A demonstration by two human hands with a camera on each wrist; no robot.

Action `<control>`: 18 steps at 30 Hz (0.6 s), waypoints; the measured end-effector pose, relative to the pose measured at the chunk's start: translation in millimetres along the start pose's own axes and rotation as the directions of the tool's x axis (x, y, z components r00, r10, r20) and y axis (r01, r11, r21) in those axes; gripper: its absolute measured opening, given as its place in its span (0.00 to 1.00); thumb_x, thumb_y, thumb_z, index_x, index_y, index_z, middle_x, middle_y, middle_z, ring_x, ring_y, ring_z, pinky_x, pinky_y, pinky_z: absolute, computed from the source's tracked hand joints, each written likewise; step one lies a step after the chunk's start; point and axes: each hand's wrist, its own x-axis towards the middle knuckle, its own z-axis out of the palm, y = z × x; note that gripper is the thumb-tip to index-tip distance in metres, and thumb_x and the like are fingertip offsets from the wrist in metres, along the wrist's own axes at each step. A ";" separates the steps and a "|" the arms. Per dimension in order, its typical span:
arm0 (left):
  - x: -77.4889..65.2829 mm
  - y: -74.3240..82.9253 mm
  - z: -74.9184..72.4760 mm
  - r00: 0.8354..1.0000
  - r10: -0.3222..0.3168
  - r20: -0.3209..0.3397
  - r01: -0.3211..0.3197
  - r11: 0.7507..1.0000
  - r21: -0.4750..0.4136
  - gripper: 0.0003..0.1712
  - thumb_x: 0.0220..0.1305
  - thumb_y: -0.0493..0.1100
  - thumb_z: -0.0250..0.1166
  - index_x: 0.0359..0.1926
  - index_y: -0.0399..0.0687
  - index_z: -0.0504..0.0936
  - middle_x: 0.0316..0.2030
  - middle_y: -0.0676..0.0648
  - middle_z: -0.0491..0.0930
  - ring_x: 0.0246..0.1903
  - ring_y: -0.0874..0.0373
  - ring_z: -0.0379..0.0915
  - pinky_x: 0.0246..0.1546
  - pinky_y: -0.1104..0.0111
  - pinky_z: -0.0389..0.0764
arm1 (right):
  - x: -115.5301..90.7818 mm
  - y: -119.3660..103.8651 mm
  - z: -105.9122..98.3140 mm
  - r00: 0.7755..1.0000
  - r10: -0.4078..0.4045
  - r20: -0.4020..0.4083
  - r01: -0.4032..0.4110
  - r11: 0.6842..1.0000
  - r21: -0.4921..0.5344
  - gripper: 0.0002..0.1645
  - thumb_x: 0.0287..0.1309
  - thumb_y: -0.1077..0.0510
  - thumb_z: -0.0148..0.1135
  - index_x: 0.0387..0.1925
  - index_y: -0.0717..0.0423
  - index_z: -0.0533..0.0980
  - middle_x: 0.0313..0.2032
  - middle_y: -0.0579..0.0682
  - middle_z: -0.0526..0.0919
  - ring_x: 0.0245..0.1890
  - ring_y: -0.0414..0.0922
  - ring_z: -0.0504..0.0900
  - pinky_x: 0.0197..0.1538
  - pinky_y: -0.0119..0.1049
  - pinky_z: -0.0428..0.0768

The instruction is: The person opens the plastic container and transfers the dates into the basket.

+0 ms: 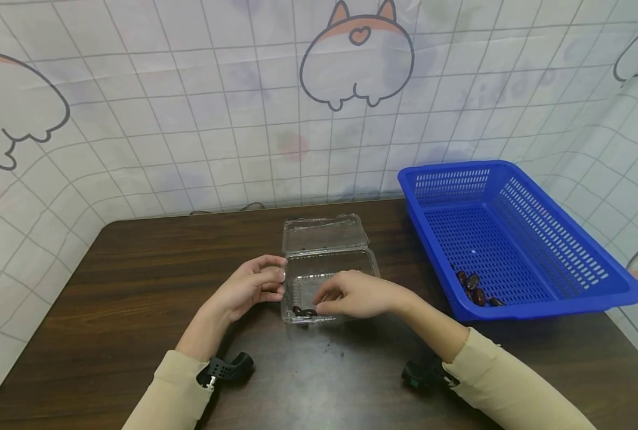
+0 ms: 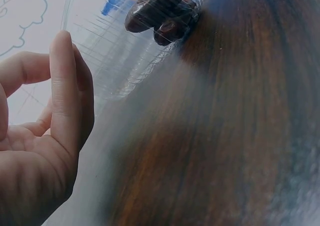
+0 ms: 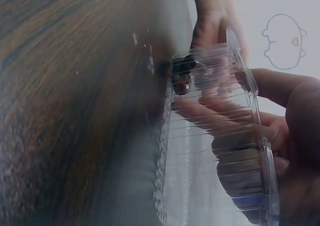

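Note:
A clear plastic clamshell box [image 1: 329, 257] lies on the table with its lid folded back. My left hand [image 1: 254, 285] is at the box's left wall, its fingers loosely bent and fingertips at the edge; in the left wrist view the hand [image 2: 55, 101] shows nothing held. Reaching into the box, my right hand [image 1: 353, 294] points its thumb and fingers down by dark, shiny dates [image 1: 304, 312] at the front left corner. Through the box wall, the right wrist view shows fingers close to a date [image 3: 182, 81], without a clear grip. Two dates [image 2: 155, 16] appear in the left wrist view.
A blue plastic basket [image 1: 544, 307] stands to the right, with several dates [image 1: 478, 295] gathered in its near left corner. Behind the dark wooden table [image 1: 152, 286] hangs a white grid-patterned cloth [image 1: 200, 107]. Small dark specks lie on the table before the box.

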 end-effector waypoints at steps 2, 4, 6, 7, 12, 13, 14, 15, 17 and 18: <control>-0.2 0.1 0.1 1.000 0.001 0.002 -0.001 1.000 0.000 0.26 0.72 0.33 0.60 0.66 0.29 0.64 0.32 0.48 0.78 0.30 0.59 0.79 0.37 0.68 0.86 | 1.4 -0.8 0.8 1.000 -0.002 0.006 0.002 1.000 0.006 0.17 0.72 0.51 0.62 0.54 0.57 0.84 0.43 0.41 0.88 0.44 0.35 0.85 0.48 0.34 0.84; -0.2 0.0 0.1 1.000 0.001 0.002 -0.001 1.000 0.000 0.26 0.72 0.33 0.60 0.66 0.29 0.64 0.32 0.48 0.78 0.29 0.59 0.79 0.37 0.68 0.86 | 2.0 -2.1 1.4 1.000 -0.004 0.012 0.004 1.000 0.011 0.17 0.72 0.52 0.62 0.54 0.57 0.84 0.44 0.41 0.88 0.44 0.35 0.85 0.48 0.34 0.84; -0.2 0.0 0.2 1.000 0.001 0.002 -0.001 1.000 0.001 0.25 0.72 0.33 0.60 0.65 0.30 0.64 0.32 0.48 0.78 0.29 0.59 0.79 0.37 0.68 0.86 | 2.4 -2.6 1.5 1.000 -0.010 0.017 0.010 1.000 0.009 0.17 0.72 0.52 0.62 0.54 0.57 0.84 0.44 0.42 0.88 0.45 0.36 0.85 0.50 0.34 0.83; -0.3 0.2 0.4 1.000 0.001 0.002 -0.001 1.000 0.001 0.25 0.72 0.33 0.60 0.65 0.30 0.64 0.32 0.48 0.78 0.29 0.59 0.79 0.37 0.68 0.86 | 2.5 -2.9 1.5 1.000 -0.015 0.020 0.015 1.000 0.005 0.17 0.73 0.52 0.62 0.54 0.57 0.84 0.45 0.42 0.88 0.46 0.36 0.85 0.50 0.35 0.83; -0.1 0.2 0.2 1.000 0.001 0.000 -0.001 1.000 0.003 0.25 0.72 0.33 0.60 0.65 0.30 0.64 0.32 0.48 0.78 0.30 0.59 0.79 0.37 0.68 0.86 | 4.3 -1.6 1.9 0.999 -0.030 0.024 0.030 0.999 -0.026 0.18 0.74 0.51 0.60 0.55 0.56 0.83 0.47 0.42 0.86 0.49 0.39 0.83 0.53 0.35 0.82; 0.0 0.3 0.2 1.000 0.000 0.000 0.000 1.000 0.003 0.25 0.71 0.33 0.60 0.65 0.30 0.64 0.32 0.48 0.78 0.30 0.59 0.79 0.37 0.68 0.86 | 4.8 -1.3 2.2 0.999 -0.030 0.024 0.031 0.999 -0.027 0.18 0.74 0.51 0.60 0.56 0.56 0.83 0.48 0.42 0.86 0.50 0.39 0.83 0.53 0.35 0.82; 0.1 0.2 0.0 1.000 0.000 -0.001 0.000 1.000 0.004 0.25 0.71 0.33 0.60 0.65 0.30 0.64 0.32 0.48 0.78 0.30 0.59 0.79 0.37 0.68 0.86 | 5.3 -0.8 2.5 0.999 -0.027 0.022 0.028 0.999 -0.029 0.18 0.74 0.51 0.60 0.56 0.55 0.83 0.48 0.42 0.86 0.50 0.40 0.83 0.53 0.35 0.82; 0.1 0.0 -0.1 1.000 -0.001 -0.002 0.001 1.000 0.006 0.25 0.71 0.33 0.60 0.65 0.30 0.64 0.32 0.48 0.78 0.30 0.59 0.79 0.37 0.68 0.86 | 6.0 -0.2 2.9 1.000 -0.025 0.019 0.025 0.999 -0.031 0.17 0.74 0.51 0.60 0.56 0.55 0.83 0.48 0.41 0.86 0.51 0.40 0.83 0.53 0.35 0.82; -0.1 0.0 -0.2 1.000 -0.002 -0.002 0.002 1.000 0.008 0.25 0.71 0.33 0.60 0.65 0.31 0.65 0.32 0.48 0.78 0.30 0.59 0.79 0.37 0.68 0.86 | 7.2 0.7 3.4 1.000 -0.024 0.017 0.025 0.999 -0.034 0.18 0.74 0.51 0.60 0.56 0.54 0.83 0.49 0.41 0.86 0.51 0.39 0.83 0.53 0.34 0.81; -0.3 0.0 -0.2 1.000 -0.003 -0.003 0.003 1.000 0.009 0.25 0.72 0.34 0.60 0.65 0.31 0.65 0.32 0.48 0.78 0.30 0.59 0.79 0.37 0.68 0.86 | 7.7 1.2 3.6 1.000 -0.026 0.017 0.026 0.999 -0.033 0.18 0.74 0.51 0.60 0.57 0.54 0.82 0.48 0.41 0.86 0.51 0.39 0.83 0.53 0.34 0.81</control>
